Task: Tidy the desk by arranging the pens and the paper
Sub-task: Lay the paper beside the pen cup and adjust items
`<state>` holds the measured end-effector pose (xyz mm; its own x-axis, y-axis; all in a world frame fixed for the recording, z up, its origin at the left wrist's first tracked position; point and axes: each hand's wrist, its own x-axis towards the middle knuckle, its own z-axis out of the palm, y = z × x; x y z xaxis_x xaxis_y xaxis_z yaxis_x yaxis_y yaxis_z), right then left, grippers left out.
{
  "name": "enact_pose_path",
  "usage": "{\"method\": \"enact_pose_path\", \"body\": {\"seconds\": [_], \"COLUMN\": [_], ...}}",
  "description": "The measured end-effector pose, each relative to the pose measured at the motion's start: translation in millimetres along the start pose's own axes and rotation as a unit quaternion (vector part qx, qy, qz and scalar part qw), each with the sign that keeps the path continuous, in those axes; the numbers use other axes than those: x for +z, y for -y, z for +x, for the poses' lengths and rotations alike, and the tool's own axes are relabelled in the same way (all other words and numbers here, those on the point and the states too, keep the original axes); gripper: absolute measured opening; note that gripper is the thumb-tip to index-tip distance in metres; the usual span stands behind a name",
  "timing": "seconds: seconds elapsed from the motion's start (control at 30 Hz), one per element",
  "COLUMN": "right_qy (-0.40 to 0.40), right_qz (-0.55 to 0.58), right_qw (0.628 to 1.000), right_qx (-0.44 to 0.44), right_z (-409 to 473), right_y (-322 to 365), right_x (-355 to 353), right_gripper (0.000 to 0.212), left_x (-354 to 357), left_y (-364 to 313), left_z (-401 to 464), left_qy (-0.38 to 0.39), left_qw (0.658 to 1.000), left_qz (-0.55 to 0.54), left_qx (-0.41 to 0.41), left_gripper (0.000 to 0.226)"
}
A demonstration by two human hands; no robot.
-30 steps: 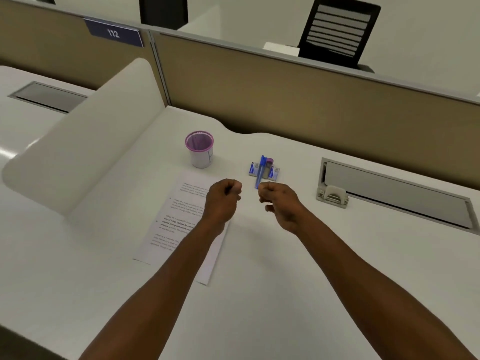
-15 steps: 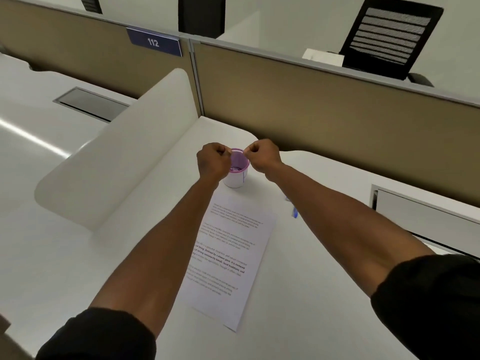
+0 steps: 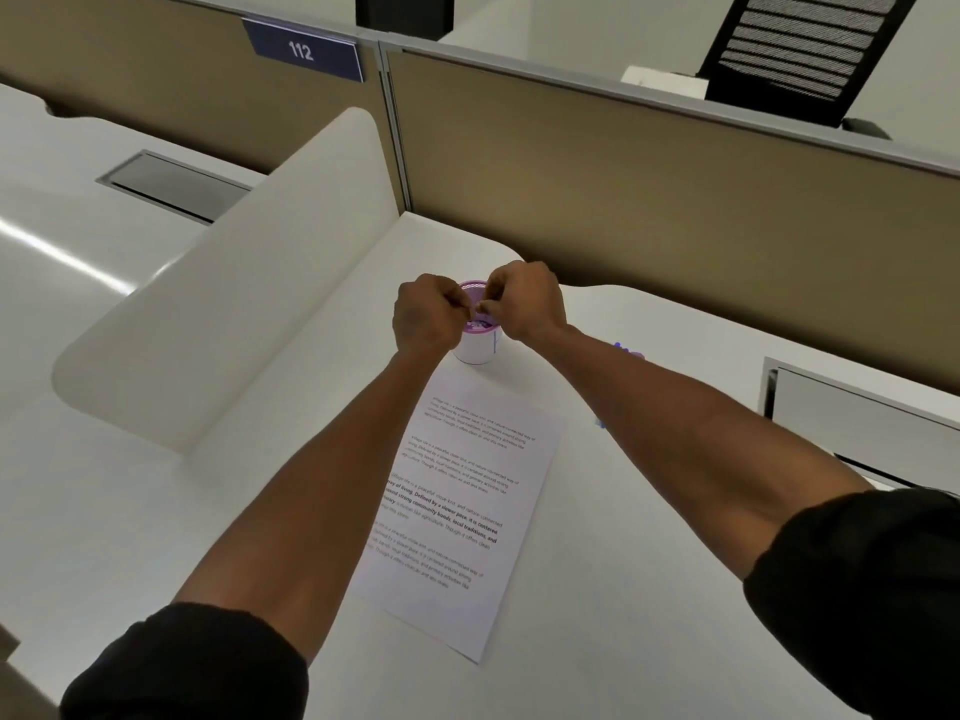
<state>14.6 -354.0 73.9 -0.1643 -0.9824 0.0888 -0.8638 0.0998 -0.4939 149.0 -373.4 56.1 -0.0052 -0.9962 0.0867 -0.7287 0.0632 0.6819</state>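
Near the centre of the frame both hands meet over a white cup point(image 3: 477, 348) with a purple rim, which stands on the white worktop point(image 3: 597, 605). The left hand point(image 3: 426, 317) is curled into a fist at the cup's left edge; the right hand point(image 3: 524, 301) is curled at its right edge, fingertips pinched together over the opening. Whether either holds anything I cannot tell. A printed sheet of paper point(image 3: 467, 506) lies just below the cup, slanting towards the lower centre, partly under the left forearm. A bit of blue pen point(image 3: 621, 349) shows right of centre, behind the right forearm. A "112" sign point(image 3: 304, 50) sits upper left.
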Motion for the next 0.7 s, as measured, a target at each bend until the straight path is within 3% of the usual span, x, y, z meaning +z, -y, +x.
{"method": "enact_pose_path", "body": {"seconds": [0.17,0.37,0.5,0.7], "right_qy": [0.038,0.006,0.019,0.008], "right_qz": [-0.061,-0.042,-0.049,-0.085], "right_qw": [0.997,0.999,0.998,0.994], "right_qx": [-0.034,-0.019,-0.027,-0.068], "right_z": [-2.8,-3.4,-1.7,-5.3], "right_y": [-0.6,-1.1,-3.3,-5.4], "right_x": [1.1,-3.7,-4.2,-3.0], "right_gripper": [0.021,0.018,0.017,0.022], "left_x": [3.8,1.7,0.7,6.3], "left_y": [0.2,-6.4,-6.2,-2.9], "left_z": [-1.2,-4.2,-2.2,-3.1], "left_qy": [0.021,-0.011,-0.02,-0.002], "left_qw": [0.999,1.0,0.999,0.994], "left_qz": [0.03,0.017,0.038,0.075], "left_qx": [0.014,0.005,0.032,0.074], "left_gripper": [0.02,0.027,0.012,0.02]}}
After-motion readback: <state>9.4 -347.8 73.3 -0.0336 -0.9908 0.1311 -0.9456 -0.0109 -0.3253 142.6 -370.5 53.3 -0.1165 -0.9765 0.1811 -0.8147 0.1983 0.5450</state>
